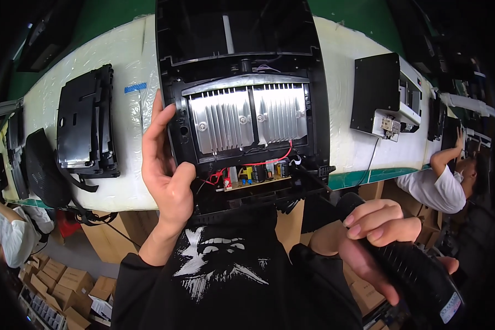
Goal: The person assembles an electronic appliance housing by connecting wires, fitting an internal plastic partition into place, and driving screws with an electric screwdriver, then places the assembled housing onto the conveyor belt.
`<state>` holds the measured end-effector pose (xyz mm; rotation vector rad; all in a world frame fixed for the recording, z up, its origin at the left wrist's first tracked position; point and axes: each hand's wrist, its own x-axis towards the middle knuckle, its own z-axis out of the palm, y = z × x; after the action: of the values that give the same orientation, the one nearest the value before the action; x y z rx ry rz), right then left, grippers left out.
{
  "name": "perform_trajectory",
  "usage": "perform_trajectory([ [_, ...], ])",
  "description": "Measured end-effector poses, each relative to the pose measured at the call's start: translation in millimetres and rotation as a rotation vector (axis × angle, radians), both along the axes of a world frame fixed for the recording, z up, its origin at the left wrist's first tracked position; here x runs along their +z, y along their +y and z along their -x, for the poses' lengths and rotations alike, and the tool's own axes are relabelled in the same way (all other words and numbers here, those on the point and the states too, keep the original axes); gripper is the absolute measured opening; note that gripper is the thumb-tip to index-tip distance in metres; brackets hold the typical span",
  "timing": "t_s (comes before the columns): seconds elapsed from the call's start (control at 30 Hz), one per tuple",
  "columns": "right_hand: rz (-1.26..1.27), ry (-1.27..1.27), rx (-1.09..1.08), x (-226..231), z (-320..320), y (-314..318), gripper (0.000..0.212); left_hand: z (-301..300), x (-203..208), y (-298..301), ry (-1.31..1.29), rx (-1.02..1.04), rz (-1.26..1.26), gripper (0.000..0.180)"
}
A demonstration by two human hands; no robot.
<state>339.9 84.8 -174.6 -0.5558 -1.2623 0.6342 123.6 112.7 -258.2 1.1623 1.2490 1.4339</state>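
Straight ahead lies a black appliance housing [320, 118], its inside exposed. Two silver finned heat sinks [221, 122] sit side by side in its frame, under a curved metal bar [242, 83]. Below them is a small circuit board [257, 184] with coloured parts and a red wire [258, 163]. My left hand [169, 170] is closed around the housing's left edge, fingers behind and thumb in front. My right hand [377, 231] wraps around a black electric screwdriver [404, 269]; its thin shaft points up and left at the housing's lower right corner. Whether the tip touches a screw cannot be made out.
Black panels [85, 121] are stacked on the white-covered bench [132, 126] at left, beside a black vented part [45, 168]. A black-and-white device [377, 93] with a cable stands at right. Other people work at both sides. Cardboard boxes [66, 280] lie below.
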Motion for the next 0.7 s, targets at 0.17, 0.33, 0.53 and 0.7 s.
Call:
perform_trajectory([
  [0.17, 0.087, 0.104, 0.018, -3.4, 1.5, 3.6, 0.077, 2.7, -1.4, 0.4, 0.004, -0.038, -0.017, 0.07],
  [0.33, -0.066, 0.135, -0.022, -16.2, 4.2, 9.7, 0.08, 1.9, -0.8, 1.1, 0.017, -0.039, -0.028, 0.071],
  [0.53, -0.004, 0.077, -0.049, -15.5, 2.4, 2.6, 0.079, 0.5, -0.2, 2.6, 0.007, -0.041, -0.042, 0.071],
  [0.7, -0.011, 0.093, 0.004, -8.8, 1.7, -0.2, 0.077, -0.1, 1.3, 0.6, -0.034, -0.01, -0.041, 0.071],
])
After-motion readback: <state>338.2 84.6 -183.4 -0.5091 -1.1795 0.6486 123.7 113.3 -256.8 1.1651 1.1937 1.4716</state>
